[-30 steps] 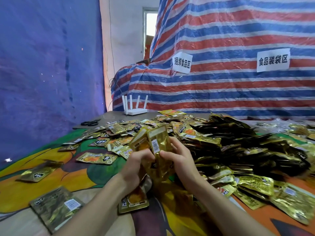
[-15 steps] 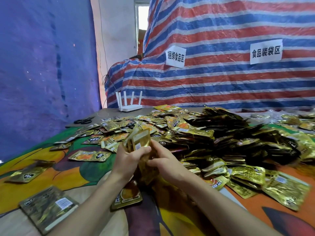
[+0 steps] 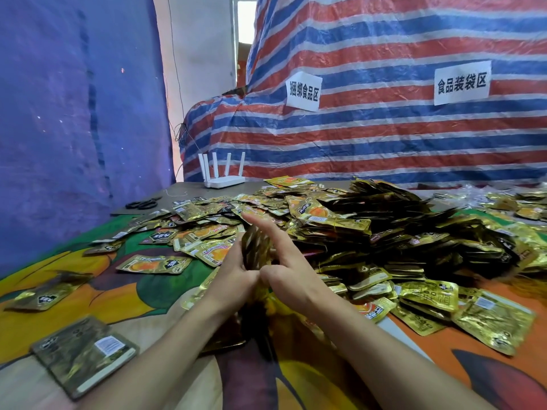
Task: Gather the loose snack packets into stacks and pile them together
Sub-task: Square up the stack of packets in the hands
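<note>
Squaring the small stack [image 3: 257, 251] of gold packets is judged to be the step in hand, as seen from the head camera. The stack is held upright between the two hands, over the patterned cloth [image 3: 124, 291] and just in front of the big heap [image 3: 384, 232] of packets. The right hand [image 3: 285, 275] is laid against its right face with the fingers [image 3: 260, 229] stretched straight and pressed flat, nothing being gripped. The left hand [image 3: 233, 279] is set against the left face; whether its fingers are hooked round the far edge cannot be told. For the step to be done well, the packets should be patted level from both sides and tapped down on the cloth so that the edges line up, with pressure kept even, since smooth foil is likely to fan out if squeezed on one side only. Once even, the stack should be laid with the heap, and the loose packets [image 3: 154, 264] spread to the left taken up next

The stack is smeared by motion, so its count and print cannot be read, and its lower edge is hidden by the hands. A dark blur [image 3: 257, 329] below the wrists may be a packet, but this cannot be settled. The heap's right part is cut off by the frame edge, and its lower layers are buried
</note>
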`<state>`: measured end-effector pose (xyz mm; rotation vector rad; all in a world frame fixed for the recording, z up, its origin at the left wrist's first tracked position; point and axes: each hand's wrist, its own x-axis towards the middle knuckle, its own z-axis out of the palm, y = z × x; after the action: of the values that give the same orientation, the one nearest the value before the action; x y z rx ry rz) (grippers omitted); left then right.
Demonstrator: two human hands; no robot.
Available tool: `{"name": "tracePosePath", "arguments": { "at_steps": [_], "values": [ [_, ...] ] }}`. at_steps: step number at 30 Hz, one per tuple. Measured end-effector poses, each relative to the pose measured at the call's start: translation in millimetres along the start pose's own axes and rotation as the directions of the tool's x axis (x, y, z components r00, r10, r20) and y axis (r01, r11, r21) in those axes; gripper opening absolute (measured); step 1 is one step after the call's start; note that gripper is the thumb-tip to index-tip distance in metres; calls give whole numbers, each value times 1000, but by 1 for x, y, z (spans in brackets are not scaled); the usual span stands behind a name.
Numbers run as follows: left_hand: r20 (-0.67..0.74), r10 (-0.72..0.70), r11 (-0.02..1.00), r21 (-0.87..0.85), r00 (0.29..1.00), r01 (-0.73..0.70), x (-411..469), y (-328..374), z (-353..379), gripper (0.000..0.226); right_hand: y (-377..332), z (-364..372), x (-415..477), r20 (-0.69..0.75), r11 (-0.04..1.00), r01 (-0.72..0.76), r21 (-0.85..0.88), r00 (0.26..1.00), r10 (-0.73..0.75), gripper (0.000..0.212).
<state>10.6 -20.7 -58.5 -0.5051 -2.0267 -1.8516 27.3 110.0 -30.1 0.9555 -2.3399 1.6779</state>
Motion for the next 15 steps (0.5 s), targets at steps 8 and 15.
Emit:
{"name": "tracePosePath", "arguments": {
  "at_steps": [8, 15],
  "values": [
    [-152, 136, 989, 74, 979, -126, -4, 9, 0, 43, -6, -6, 0, -92, 968, 58, -245, 992, -83, 88],
    [50, 145, 971, 184, 988, -152, -12, 3, 0, 17, -24, -42, -22, -210, 800, -30, -600, 970, -122, 35]
  ]
}}
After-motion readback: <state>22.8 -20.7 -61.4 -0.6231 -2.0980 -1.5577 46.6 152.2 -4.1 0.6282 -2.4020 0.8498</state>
